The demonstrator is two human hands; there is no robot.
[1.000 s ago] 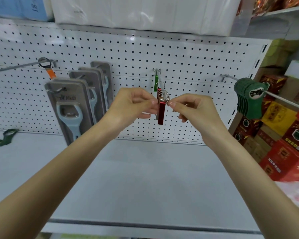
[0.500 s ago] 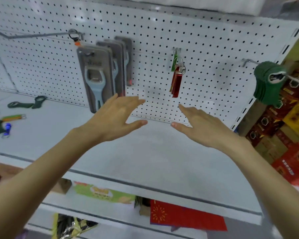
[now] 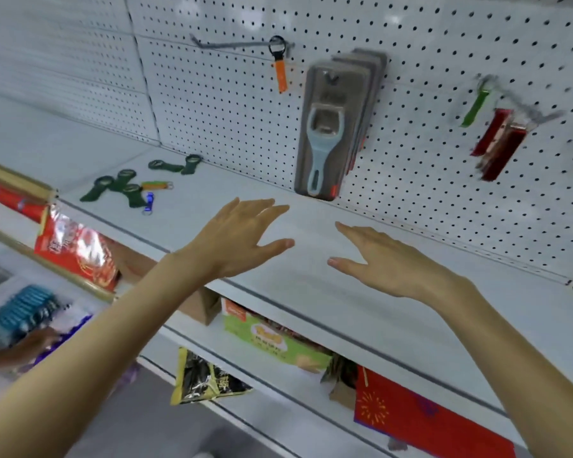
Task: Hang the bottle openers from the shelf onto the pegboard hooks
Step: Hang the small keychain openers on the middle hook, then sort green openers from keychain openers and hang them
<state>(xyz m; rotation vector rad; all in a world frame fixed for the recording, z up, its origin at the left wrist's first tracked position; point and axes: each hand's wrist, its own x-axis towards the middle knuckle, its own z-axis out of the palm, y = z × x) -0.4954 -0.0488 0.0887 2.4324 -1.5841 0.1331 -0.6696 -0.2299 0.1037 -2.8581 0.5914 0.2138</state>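
Both hands are empty: the left hand [image 3: 242, 239] and right hand [image 3: 387, 259] hover palm-down over the shelf [image 3: 311, 292], fingers straight and spread, touching nothing. That reads as a pause between pieces, with the left hand nearer the stock to be fetched.

The loose openers [image 3: 123, 188] lie at the shelf's far left, well apart from both hands. Several green ones overlap, with a slim orange-green opener [image 3: 156, 185] and a small blue opener [image 3: 149, 201] just beside them. They lie flat with rings exposed, so any of them should lift by a pinch at the ring and thread onto a wire.

On the pegboard [image 3: 232, 104] a long hook [image 3: 232, 45] carries one orange opener [image 3: 281, 72] near its base, leaving most of the wire free, probably for like pieces. Right of it hang carded openers [image 3: 334, 127], stacked one behind another. Farther right a green opener [image 3: 473, 107] and red openers [image 3: 497, 143] share another hook, too blurred to detail. Sorting seems to go by kind.

Below, lower shelves hold snack packets [image 3: 76, 252], where another person's hand [image 3: 33, 342] reaches.
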